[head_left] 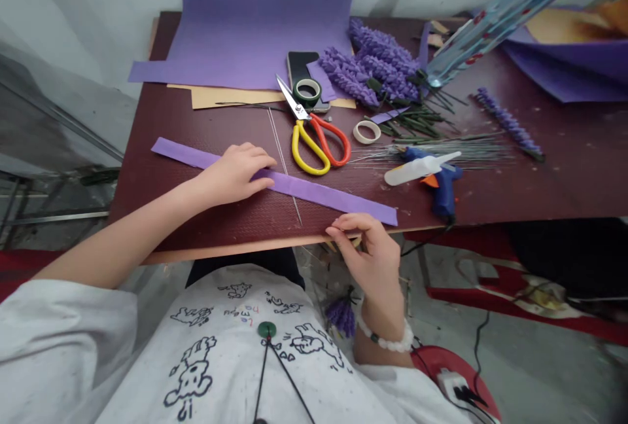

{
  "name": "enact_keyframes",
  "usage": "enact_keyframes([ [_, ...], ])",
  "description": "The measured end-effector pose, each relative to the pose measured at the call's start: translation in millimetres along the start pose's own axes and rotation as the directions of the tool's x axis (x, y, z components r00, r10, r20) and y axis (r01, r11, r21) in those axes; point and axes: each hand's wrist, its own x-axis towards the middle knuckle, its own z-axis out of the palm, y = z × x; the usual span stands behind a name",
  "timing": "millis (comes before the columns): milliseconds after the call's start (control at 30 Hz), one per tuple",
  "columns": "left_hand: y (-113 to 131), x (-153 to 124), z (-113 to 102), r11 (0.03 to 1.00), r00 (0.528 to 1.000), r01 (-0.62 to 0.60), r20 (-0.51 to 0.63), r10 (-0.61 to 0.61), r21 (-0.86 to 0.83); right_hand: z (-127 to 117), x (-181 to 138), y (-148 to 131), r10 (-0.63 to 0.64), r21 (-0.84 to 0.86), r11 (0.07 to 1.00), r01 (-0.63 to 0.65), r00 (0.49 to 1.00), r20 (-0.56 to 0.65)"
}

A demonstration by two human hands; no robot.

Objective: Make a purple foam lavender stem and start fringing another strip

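A long purple paper strip point(338, 197) lies slantwise across the near part of the table. My left hand point(240, 172) grips it near the middle, thumb and fingers on the strip. My right hand point(370, 247) hovers at the table's front edge, just below the strip's right end; its thumb and forefinger are pinched, and whether anything is between them cannot be made out. Thin wires point(278, 139) run beneath the strip, their near ends point(297, 213) showing below it. Beyond the strip are scissors point(314, 133) with one yellow and one red handle.
Behind lie a purple sheet point(265, 25), a phone point(300, 64), green tape point(307, 91) and white tape point(366, 131). Purple flower stems point(377, 61) are heaped near a leaning clear bottle point(505, 12). A blue glue gun point(444, 192), white bottle point(415, 170) and wire bundle point(475, 149) lie right.
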Motion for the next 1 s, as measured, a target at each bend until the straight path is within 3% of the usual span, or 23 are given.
enact_keyframes([
  [100, 5.4, 16.3, -0.5, 0.999, 0.996, 0.033, 0.081, -0.031, -0.023, -2.2, -0.3, -5.2, 0.029, 0.004, 1.000, -0.029, 0.999, -0.025],
  [200, 2.9, 18.6, -15.2, 0.985, 0.975, 0.074, 0.218, -0.039, -0.158, -5.1, 1.8, -8.9, 0.012, 0.014, 1.000, -0.011, 1.000, -0.020],
  [333, -16.7, 6.7, -42.1, 0.959, 0.891, 0.232, 0.431, -0.143, -0.163, -5.7, 3.0, -9.4, 0.001, 0.016, 1.000, -0.002, 0.998, 0.060],
  [433, -29.3, -10.0, -45.1, 0.949, 0.907, 0.302, 0.333, -0.257, -0.090, -3.2, 1.8, -9.1, 0.018, 0.047, 0.999, -0.024, 0.993, 0.119],
  [533, -25.7, -30.5, -29.8, 0.979, 0.981, 0.190, -0.053, -0.186, 0.072, -0.6, 1.3, -9.9, 0.013, 0.041, 0.999, -0.019, 0.991, 0.134],
  [567, -21.6, -37.0, -22.7, 0.980, 0.987, 0.138, -0.097, -0.125, 0.145, 0.0, 1.6, -10.4, 0.010, 0.025, 1.000, -0.014, 0.991, 0.131],
  [633, -12.7, -48.2, -9.3, 0.973, 0.994, 0.039, -0.112, -0.014, 0.228, 1.0, 3.0, -11.4, -0.001, -0.004, 1.000, 0.002, 0.993, 0.119],
  [733, -4.6, -58.6, 4.3, 0.964, 0.996, -0.034, -0.075, 0.056, 0.263, 2.5, 5.7, -11.8, -0.024, 0.009, 1.000, 0.023, 0.993, 0.112],
  [833, -4.1, -63.0, 9.6, 0.965, 0.996, -0.064, -0.045, 0.078, 0.254, 4.2, 7.1, -10.5, -0.025, 0.054, 0.998, 0.019, 0.993, 0.116],
  [1000, -4.8, -66.0, 10.3, 0.969, 0.997, -0.065, -0.029, 0.074, 0.237, 7.0, 7.4, -5.8, 0.028, -0.015, 1.000, -0.027, 0.993, 0.113],
])
